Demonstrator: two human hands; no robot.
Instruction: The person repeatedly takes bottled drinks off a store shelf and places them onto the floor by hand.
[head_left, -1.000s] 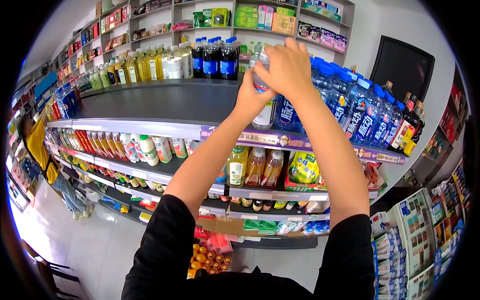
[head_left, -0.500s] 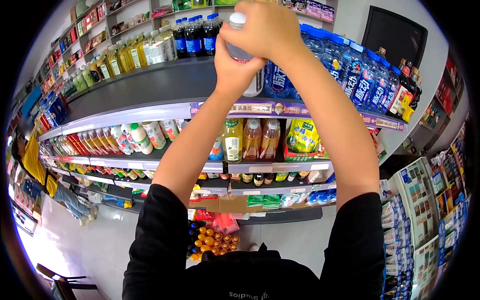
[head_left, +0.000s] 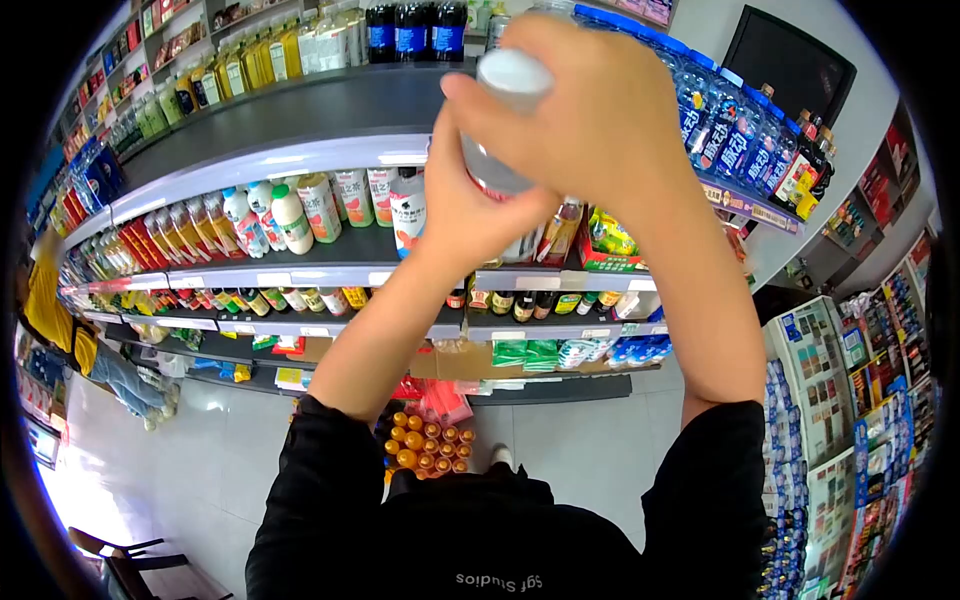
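A clear bottle with a white cap (head_left: 515, 75) is held up close to the camera, over the shelf front. My left hand (head_left: 465, 205) is wrapped round its body from the left and below. My right hand (head_left: 600, 110) is closed round the upper part, just under the cap, and hides much of the bottle. Behind the hands is the dark top shelf (head_left: 290, 115). Blue-capped bottles (head_left: 735, 135) stand to the right, and dark bottles with blue labels (head_left: 411, 35) stand at the back.
Lower shelves hold milk-white bottles (head_left: 290, 222), cartons (head_left: 320, 207) and small jars. Orange-capped bottles (head_left: 425, 445) stand on the floor near my feet. A person in yellow (head_left: 55, 310) is at the far left. A magazine rack (head_left: 815, 375) stands at the right.
Both hands have brought the bottle nearer to the camera and a little lower against the shelves. The view has tilted downward, and the bottle now looks larger.
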